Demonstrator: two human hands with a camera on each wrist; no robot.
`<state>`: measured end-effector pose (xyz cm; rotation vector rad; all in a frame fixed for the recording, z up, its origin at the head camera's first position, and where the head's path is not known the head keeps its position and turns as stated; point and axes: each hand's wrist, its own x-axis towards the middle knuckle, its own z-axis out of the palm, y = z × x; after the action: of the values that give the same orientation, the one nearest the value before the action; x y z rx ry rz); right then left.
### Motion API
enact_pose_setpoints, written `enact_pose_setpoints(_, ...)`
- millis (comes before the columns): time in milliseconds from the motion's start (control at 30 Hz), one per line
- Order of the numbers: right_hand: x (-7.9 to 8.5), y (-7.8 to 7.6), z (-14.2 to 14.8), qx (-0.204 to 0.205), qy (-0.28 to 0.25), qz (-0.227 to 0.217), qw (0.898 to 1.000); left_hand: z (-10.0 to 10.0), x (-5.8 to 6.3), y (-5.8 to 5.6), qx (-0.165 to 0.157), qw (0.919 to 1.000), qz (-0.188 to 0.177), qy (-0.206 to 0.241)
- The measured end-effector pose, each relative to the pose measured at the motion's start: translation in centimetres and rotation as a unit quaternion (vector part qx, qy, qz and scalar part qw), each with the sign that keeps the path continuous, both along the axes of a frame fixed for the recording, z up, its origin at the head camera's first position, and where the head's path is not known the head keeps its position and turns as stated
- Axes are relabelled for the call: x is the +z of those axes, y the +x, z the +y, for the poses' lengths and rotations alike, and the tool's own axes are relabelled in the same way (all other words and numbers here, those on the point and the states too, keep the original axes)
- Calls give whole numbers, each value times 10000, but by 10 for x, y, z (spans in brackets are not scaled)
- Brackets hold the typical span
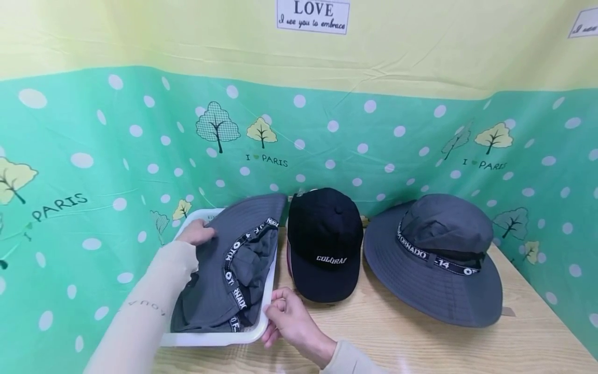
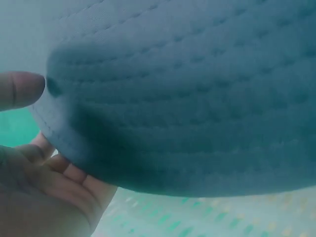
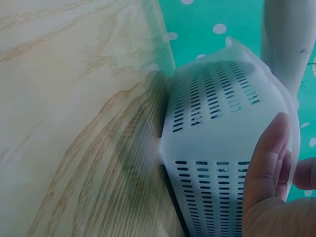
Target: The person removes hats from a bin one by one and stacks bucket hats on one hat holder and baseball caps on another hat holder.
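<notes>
"Two hands of yours are at work; what has the nearer one got?"

"Your right hand (image 1: 289,314) pinches the white basket (image 1: 205,340) by its right rim, toward the near corner."

"And inside the basket?"

"A grey hat (image 1: 212,265), lying tilted, crown toward the right wall, brim rising past the far rim. Your left hand (image 1: 198,232) grips that brim at its left edge, thumb on one face, fingers behind the other. A separate bit of lettered band shows at the near corner; whose, I can't tell."

"What room have you on the worktop (image 1: 397,343)?"

"Wood shows from your right hand across to the right-hand edge. Beyond the basket's right wall you have only a thin strip before the black cap (image 1: 327,244); just beside that sits the wide-brimmed hat (image 1: 439,254). Behind everything hangs the dotted curtain (image 1: 327,130)."
</notes>
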<state>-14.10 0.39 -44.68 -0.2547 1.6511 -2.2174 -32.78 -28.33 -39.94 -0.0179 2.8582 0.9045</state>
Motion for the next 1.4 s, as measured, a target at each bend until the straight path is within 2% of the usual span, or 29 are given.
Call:
enact_pose_setpoints(167, 1, 1, -1, -18, 14, -11, 10000, -7, 29, 5, -210, 9996, 165, -118)
enact_pose_setpoints(267, 2, 0, -1, -22, 35, -30, 10000, -10, 46, 12, -401, 9991, 95, -78)
enact_pose_setpoints(367, 3, 0, -1, -42, 63, -41, 10000, -12, 56, 22, -533, 9984, -53, 191)
enact_pose_setpoints(467, 4, 1, -1, -61, 102, -29, 9999, -12, 60, 31, -536, 9969, -73, 566)
enact_pose_setpoints(567, 6, 1, 0, -32, 125, -21, 9999, -8, 63, 42, -522, 9947, 201, 866)
enact_pose_setpoints(733, 7, 3, 1, 18, 124, -31, 9999, 6, 69, 60, -414, 9921, 831, 839)
enact_pose_setpoints(900, 8, 4, 1, 51, 121, -34, 9999, 18, 75, 76, -228, 9909, 1046, 823)
enact_pose_setpoints(967, 8, 4, 1, 55, 129, -26, 9999, 22, 76, 81, -137, 9895, 1070, 962)
enact_pose_setpoints(1133, 8, 4, 1, 71, 140, -15, 9999, 38, 78, 92, 13, 9848, 1396, 1035)
enact_pose_setpoints(1267, 7, 3, 1, 90, 142, -39, 9999, 55, 82, 101, 44, 9785, 1890, 825)
enact_pose_setpoints(1400, 6, 3, 1, 79, 144, -77, 9998, 67, 84, 107, 18, 9634, 2540, 858)
